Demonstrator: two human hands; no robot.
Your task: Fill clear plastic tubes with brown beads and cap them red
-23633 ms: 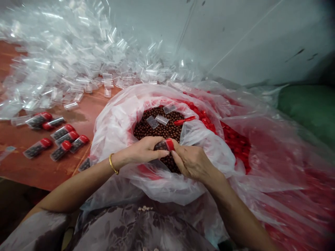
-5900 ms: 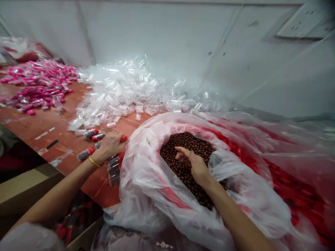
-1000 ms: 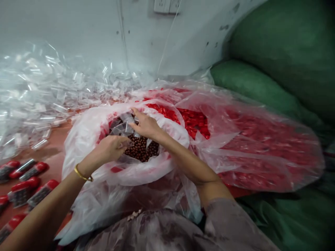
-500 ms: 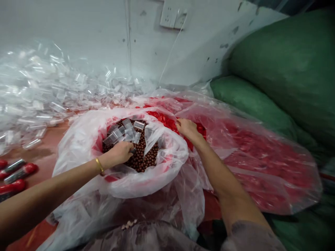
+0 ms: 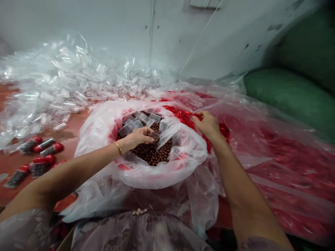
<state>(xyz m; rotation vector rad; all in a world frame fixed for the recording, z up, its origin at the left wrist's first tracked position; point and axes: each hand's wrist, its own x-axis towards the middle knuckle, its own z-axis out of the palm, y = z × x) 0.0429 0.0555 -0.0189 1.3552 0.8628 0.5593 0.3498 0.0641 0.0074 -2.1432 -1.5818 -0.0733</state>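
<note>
Sitting nearest, a white bag (image 5: 159, 179) is filled with brown beads (image 5: 157, 157), and over them a small dark tube (image 5: 155, 136) is pinched in the grip of the left hand (image 5: 142, 136) (kinda blurry, tbh). Behind, red caps (image 5: 182, 115) are touched by the right hand (image 5: 208, 124); whether its grip is clamped on one can't be told. Clear sleeves (image 5: 70, 82) are heaped by the wall (image 5: 112, 21).

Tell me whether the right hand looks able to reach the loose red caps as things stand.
Probably yes: the right hand is right at the red caps, where an opening in the clear plastic bag leaves them bare; the bag covers those farther right.
</note>
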